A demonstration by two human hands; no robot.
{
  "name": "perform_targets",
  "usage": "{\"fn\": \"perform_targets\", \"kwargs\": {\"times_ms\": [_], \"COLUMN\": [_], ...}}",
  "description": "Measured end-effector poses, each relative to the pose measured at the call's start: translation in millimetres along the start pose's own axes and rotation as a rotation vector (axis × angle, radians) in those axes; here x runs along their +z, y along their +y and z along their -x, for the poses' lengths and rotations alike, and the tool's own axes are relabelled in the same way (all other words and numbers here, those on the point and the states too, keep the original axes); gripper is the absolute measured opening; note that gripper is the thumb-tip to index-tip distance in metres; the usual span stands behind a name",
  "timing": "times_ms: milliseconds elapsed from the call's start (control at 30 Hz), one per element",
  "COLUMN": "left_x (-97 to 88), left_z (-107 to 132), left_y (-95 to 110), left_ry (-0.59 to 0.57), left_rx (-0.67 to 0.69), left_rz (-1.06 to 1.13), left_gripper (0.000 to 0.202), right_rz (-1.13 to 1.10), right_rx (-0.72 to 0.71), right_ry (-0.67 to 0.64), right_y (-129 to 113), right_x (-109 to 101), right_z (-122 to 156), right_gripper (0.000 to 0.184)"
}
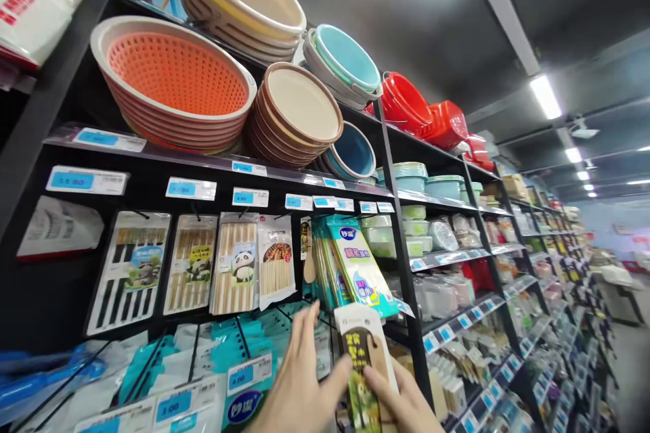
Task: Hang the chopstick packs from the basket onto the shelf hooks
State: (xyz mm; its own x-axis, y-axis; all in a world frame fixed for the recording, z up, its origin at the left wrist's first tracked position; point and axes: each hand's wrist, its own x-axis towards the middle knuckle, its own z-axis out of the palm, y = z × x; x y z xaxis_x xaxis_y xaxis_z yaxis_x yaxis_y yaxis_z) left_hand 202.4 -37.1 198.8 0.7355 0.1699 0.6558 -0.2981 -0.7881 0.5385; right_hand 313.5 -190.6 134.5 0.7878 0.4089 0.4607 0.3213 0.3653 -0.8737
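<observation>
Chopstick packs (236,267) hung at left. Next, the left grip (302,372) was open, fingers raised, its thumb overlapping the package's (358,342) left side; contact could not be told. Between the hands, the tilted package showed just below hanging cloth packs (360,267); it looked light, flat and fairly stiff, perhaps slick, best pinched by its edges. Rightmost, the right grip (403,396) clasped its right edge, thumb across the front.

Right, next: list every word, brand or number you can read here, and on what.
"妙潔": hanging white-and-teal packet.
"妙潔": packet at the bottom edge.
"4.00": price tag above that packet.
"3.0", last digit unclear: price tag further left.
Too blurred: yellow print on the packet in the right hand; other packets; remaining price tags.
</observation>
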Motion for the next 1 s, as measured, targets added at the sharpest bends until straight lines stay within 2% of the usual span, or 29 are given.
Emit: {"fn": "perform_targets", "kwargs": {"times_ms": [100, 200, 267, 333, 433, 500, 733, 867, 1000], "left_x": [-28.5, -34.9, -31.9, -27.9, -22.2, -17.2, 11.6, 21.8, 24.6], "left_z": [-64.5, -117.7, -139.6, -152.6, -167.4, -181.0, -247.7, -275.2, -297.3], "left_y": [26.8, 38.9, 39.6, 36.9, 31.1, 28.1, 23.4, 21.1, 24.6], "left_ry": [-0.018, -0.175, -0.245, -0.257, -0.252, -0.207, 0.094, 0.168, 0.255], "left_rx": [0.112, 0.152, 0.113, 0.065, 0.016, -0.012, -0.12, -0.084, -0.016], "left_rz": [0.016, 0.192, 0.358, 0.481, 0.532, 0.52, 0.549, 0.507, 0.504], "left_gripper": [0.059, 0.043, 0.035, 0.033, 0.033, 0.032, 0.033, 0.036, 0.039], "right_rz": [0.06, 0.062, 0.047, 0.075, 0.122, 0.123, -0.047, -0.143, -0.178], "right_rx": [-0.074, -0.15, -0.195, -0.257, -0.306, -0.294, -0.192, -0.221, -0.284], "right_ry": [-0.146, -0.217, -0.244, -0.253, -0.283, -0.337, -0.513, -0.543, -0.577], "right_y": [-33.2, -53.6, -58.2, -59.0, -61.7, -66.8, -74.8, -73.9, -83.2], "right_x": [8.3, 15.6, 15.7, 11.4, -0.2, -8.9, -39.1, -51.1, -51.6], "right_z": [-30.4, -55.0, -69.1, -83.1, -107.1, -126.7, -206.2, -238.7, -265.4], "right_gripper": [0.074, 0.065, 0.057, 0.052, 0.046, 0.044, 0.053, 0.054, 0.051]}}
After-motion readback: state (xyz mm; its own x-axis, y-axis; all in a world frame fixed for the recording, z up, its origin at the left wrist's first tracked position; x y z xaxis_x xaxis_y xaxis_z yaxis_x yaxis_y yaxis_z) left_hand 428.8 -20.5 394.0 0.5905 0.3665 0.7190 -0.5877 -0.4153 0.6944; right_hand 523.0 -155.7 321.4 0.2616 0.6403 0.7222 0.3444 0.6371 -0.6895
